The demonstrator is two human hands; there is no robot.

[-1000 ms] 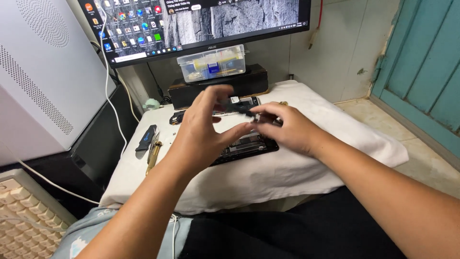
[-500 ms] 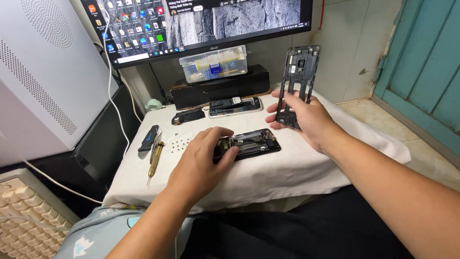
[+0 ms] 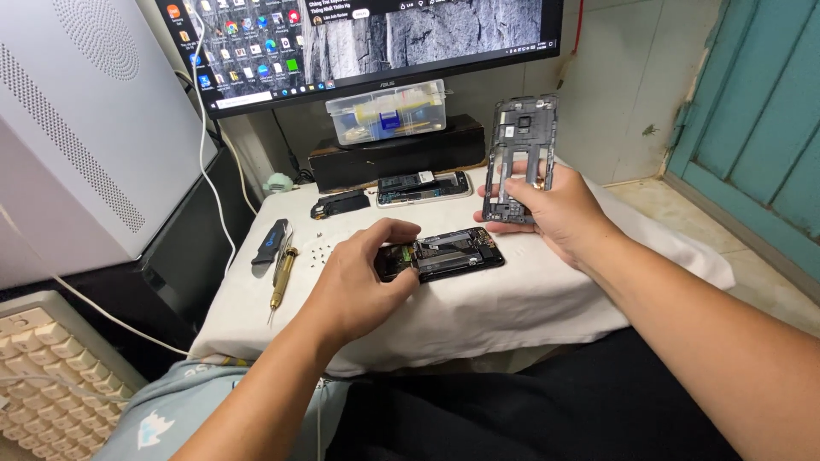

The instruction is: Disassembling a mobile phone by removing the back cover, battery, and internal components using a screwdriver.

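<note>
While left hand [image 3: 354,286] grips opened phone [image 3: 444,253], right hand [image 3: 555,213] clamps upright grey frame [image 3: 518,154].

Soft, even daylight fills the scene, bright on the white cloth of the table [image 3: 530,299] and the pale wall behind. The monitor [image 3: 367,43] glows without glare. Shadows under the hands are faint. Focus is sharp throughout; straight lines bow slightly near the frame edges.
</note>
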